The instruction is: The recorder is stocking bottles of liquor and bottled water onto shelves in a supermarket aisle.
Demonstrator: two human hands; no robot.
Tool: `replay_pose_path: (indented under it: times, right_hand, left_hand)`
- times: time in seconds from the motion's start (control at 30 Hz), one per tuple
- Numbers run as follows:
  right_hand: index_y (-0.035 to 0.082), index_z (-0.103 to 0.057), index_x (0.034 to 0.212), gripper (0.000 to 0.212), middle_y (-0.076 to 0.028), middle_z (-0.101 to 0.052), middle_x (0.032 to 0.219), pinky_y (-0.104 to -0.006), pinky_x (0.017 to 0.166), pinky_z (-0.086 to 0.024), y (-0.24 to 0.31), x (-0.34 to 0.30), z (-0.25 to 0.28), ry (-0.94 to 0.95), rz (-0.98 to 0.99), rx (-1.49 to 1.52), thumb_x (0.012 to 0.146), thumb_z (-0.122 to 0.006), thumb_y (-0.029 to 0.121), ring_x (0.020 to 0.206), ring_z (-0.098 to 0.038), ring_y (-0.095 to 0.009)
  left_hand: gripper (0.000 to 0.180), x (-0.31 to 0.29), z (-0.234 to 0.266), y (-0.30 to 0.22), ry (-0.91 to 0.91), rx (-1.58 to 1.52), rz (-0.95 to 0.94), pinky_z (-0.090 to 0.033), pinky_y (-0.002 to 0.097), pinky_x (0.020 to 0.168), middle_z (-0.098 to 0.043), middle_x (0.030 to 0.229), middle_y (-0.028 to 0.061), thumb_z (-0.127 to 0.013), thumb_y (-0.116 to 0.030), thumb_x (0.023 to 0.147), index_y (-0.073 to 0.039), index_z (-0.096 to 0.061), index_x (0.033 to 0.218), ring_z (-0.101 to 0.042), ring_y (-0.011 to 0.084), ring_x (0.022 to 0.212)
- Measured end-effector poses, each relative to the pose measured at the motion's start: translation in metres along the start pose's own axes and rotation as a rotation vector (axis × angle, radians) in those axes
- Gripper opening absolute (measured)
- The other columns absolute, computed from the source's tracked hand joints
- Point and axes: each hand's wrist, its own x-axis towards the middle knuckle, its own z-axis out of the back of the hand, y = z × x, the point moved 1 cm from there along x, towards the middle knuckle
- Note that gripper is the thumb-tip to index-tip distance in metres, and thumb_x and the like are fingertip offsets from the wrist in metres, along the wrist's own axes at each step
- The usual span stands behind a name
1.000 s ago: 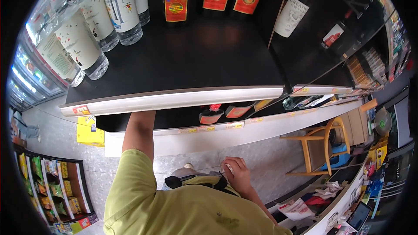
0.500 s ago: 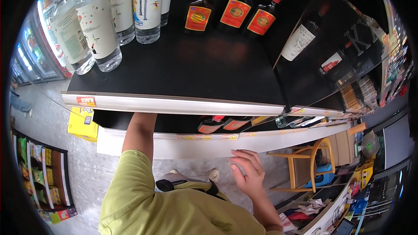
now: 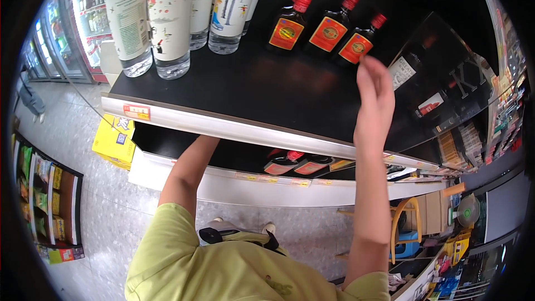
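Note:
My right hand [image 3: 377, 86] reaches over the upper black shelf [image 3: 251, 92], fingers bent and a little apart, holding nothing that I can see. Its fingertips are at the lower right corner of the rightmost dark bottle [image 3: 356, 47] with a red cap and orange label; whether they touch it I cannot tell. Two more such bottles, a middle one [image 3: 329, 32] and a left one [image 3: 287, 30], stand beside it. My left forearm [image 3: 192, 161] goes in under the upper shelf's white front edge, above the lower shelf [image 3: 237, 153]. That hand is hidden.
Several clear bottles [image 3: 170, 28] with white labels stand on the upper shelf's left. A dark glossy panel [image 3: 446, 72] borders it at right. Red-labelled bottles [image 3: 281, 163] show on the lower shelf. A yellow box [image 3: 113, 140] sits left, a wooden chair [image 3: 411, 220] right.
My right hand has risen from below the shelf edge to the bottles on the upper shelf. The left arm stays under that shelf. The view has shifted, moving the shelf items rightward.

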Motion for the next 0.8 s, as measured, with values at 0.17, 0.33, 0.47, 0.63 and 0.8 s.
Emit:
replay_pose_path:
  times: [0.17, 0.33, 0.47, 0.63, 0.8]
  right_hand:
    - [-0.004, -0.054, 0.133, 0.053, -0.016, -0.061, 0.133, -0.0326, 0.108, -0.039, -0.051, 0.119, -0.032, -0.15, -0.027, -0.129, 0.094, -0.07, 0.027, 0.127, -0.055, -0.022]
    - [-0.004, -0.057, 0.128, 0.066, -0.024, -0.068, 0.118, -0.039, 0.1, -0.047, -0.095, 0.19, -0.045, -0.296, -0.019, -0.575, 0.086, -0.073, 0.043, 0.116, -0.064, -0.036]
    - [-0.004, -0.062, 0.117, 0.058, -0.026, -0.071, 0.09, -0.0419, 0.089, -0.049, -0.105, 0.201, -0.053, -0.102, -0.008, -0.567, 0.086, -0.072, 0.045, 0.1, -0.069, -0.037]
    - [-0.003, -0.059, 0.101, 0.05, -0.023, -0.069, 0.092, -0.0438, 0.086, -0.049, -0.097, 0.174, -0.056, -0.189, 0.092, -0.664, 0.09, -0.07, 0.044, 0.095, -0.067, -0.04]
    - [-0.002, -0.057, 0.102, 0.041, -0.016, -0.066, 0.096, -0.0387, 0.085, -0.048, -0.075, 0.12, -0.045, -0.179, 0.236, -0.406, 0.092, -0.074, 0.034, 0.088, -0.063, -0.028]
  left_hand:
    - [0.035, -0.044, 0.01, -0.043, -0.063, 0.093, -0.241, -0.048, 0.042, 0.102, -0.067, 0.122, 0.0137, -0.07, -0.014, 0.092, -0.001, -0.061, 0.124, -0.062, 0.0296, 0.116]
    - [0.028, -0.142, 0.038, -0.112, -0.183, -0.203, -0.198, -0.05, 0.0403, 0.097, -0.067, 0.117, 0.0187, -0.069, -0.008, 0.09, 0.002, -0.065, 0.116, -0.064, 0.03, 0.114]
    - [0.027, -0.205, 0.053, -0.147, -0.184, -0.41, -0.169, -0.053, 0.0339, 0.092, -0.066, 0.112, 0.015, -0.072, -0.006, 0.088, 0.0, -0.066, 0.113, -0.065, 0.0263, 0.108]
    - [0.019, -0.254, 0.064, -0.163, -0.133, -0.444, -0.168, -0.053, 0.0324, 0.091, -0.067, 0.11, 0.0117, -0.069, -0.002, 0.089, -0.001, -0.069, 0.107, -0.065, 0.024, 0.103]
    - [0.016, -0.278, 0.07, -0.175, -0.039, -0.402, -0.13, -0.052, 0.034, 0.093, -0.068, 0.108, 0.0119, -0.068, -0.002, 0.089, -0.001, -0.069, 0.105, -0.066, 0.0229, 0.105]
